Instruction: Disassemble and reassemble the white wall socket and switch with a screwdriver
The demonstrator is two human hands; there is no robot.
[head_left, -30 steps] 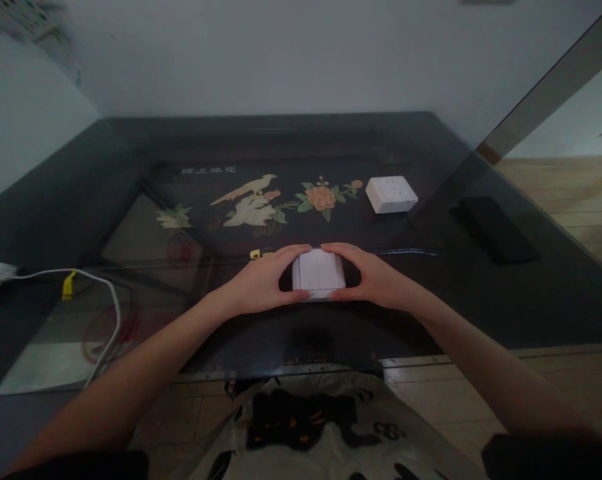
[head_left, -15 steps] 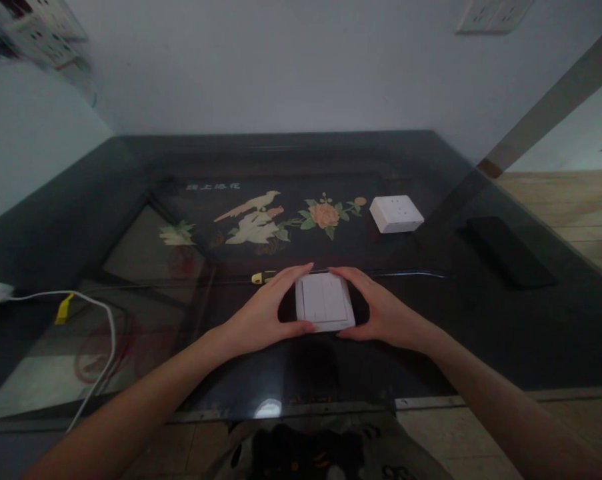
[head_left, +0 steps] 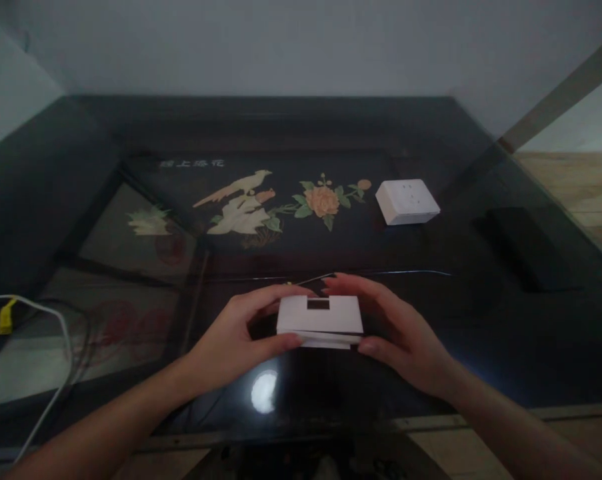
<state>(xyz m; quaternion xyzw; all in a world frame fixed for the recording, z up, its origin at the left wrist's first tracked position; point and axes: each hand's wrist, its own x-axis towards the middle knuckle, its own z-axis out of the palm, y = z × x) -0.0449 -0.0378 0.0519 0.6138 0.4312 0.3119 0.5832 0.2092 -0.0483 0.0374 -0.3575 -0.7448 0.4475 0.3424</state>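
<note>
You have the white box point(head_left: 295, 319) between both hands at the lower middle of the frame, tilted so that a side with a rectangular notch point(head_left: 318, 304) faces you. Your left hand point(head_left: 235, 337) is half closed on its left end, thumb on the near edge, fingers behind. Your right hand point(head_left: 411, 337) curls round the right end in a looser arch, thumb at the near corner; how firmly it presses, you cannot tell from here. A seam runs along the box's near edge, seemingly wider at the right. The step in hand looks like two-handed handling of the tilted box; the next move seems to call for a steady, even hold with both thumbs by that seam. The second box point(head_left: 409, 201) sits apart at centre right on the dark table point(head_left: 231, 407).
</note>
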